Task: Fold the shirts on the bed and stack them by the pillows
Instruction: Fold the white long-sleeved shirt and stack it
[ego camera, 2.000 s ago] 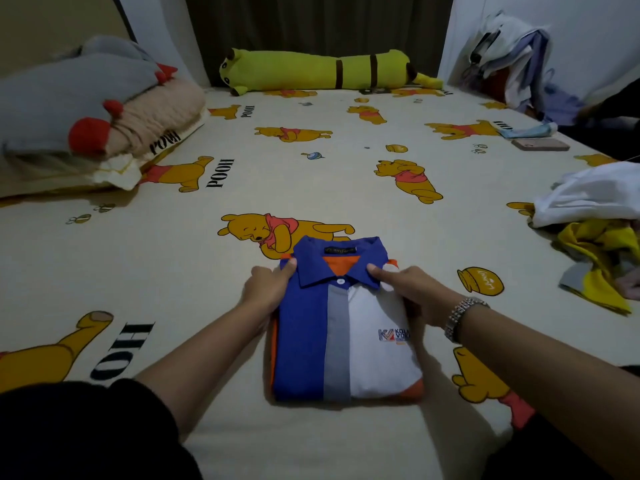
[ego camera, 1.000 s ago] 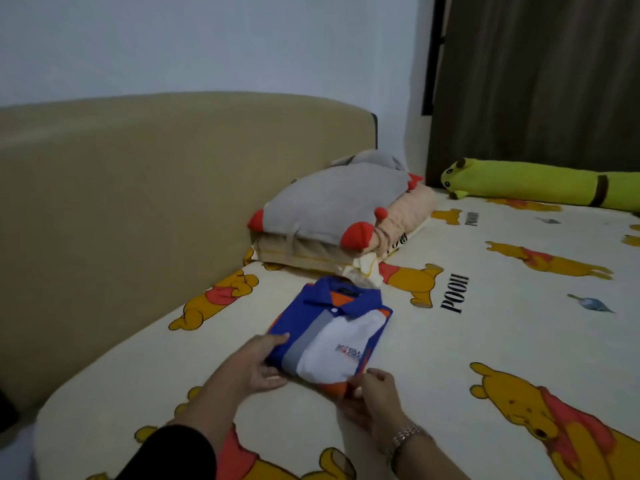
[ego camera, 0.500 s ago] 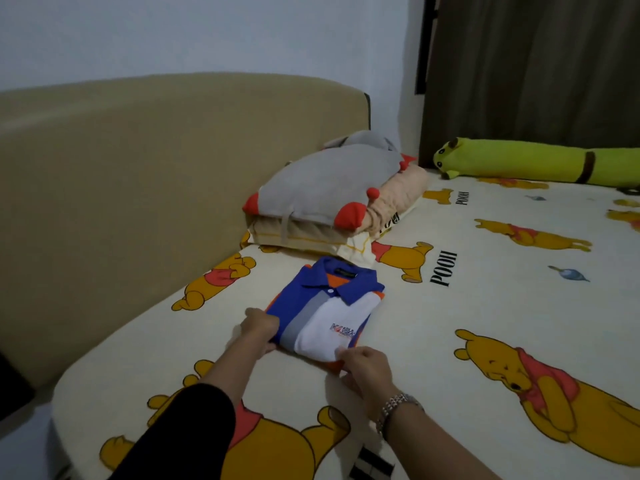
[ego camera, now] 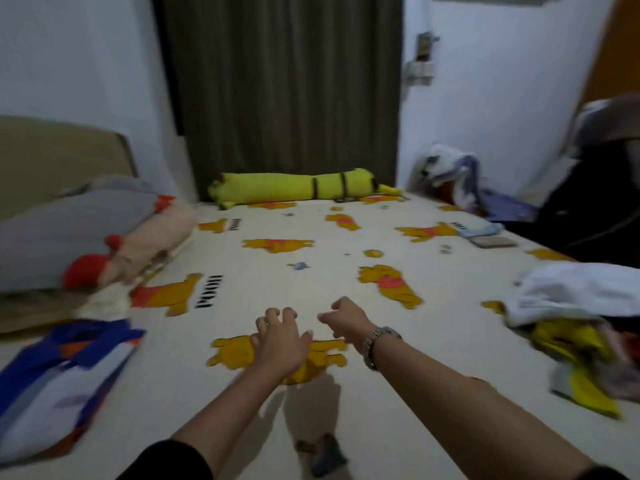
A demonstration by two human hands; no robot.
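The folded blue, white and orange polo shirt (ego camera: 59, 386) lies at the left of the bed, just in front of the stacked pillows (ego camera: 86, 237). Both of my hands hover over the middle of the bed sheet (ego camera: 311, 282) and hold nothing. My left hand (ego camera: 280, 341) has loosely curled fingers. My right hand (ego camera: 346, 318), with a metal wristband, is also loosely curled. An unfolded white shirt (ego camera: 575, 292) lies on a yellow garment (ego camera: 581, 362) at the right edge.
A long yellow plush bolster (ego camera: 298, 187) lies at the far end before a dark curtain. A phone (ego camera: 493, 242) and a small blue cloth (ego camera: 479, 231) sit far right. More clothes (ego camera: 457, 181) are heaped in the far right corner. A beige headboard (ego camera: 52, 157) stands left.
Both hands have let go of the folded polo, which stays by the pillows. My view has swung right, and the hands have moved to the bed's middle.
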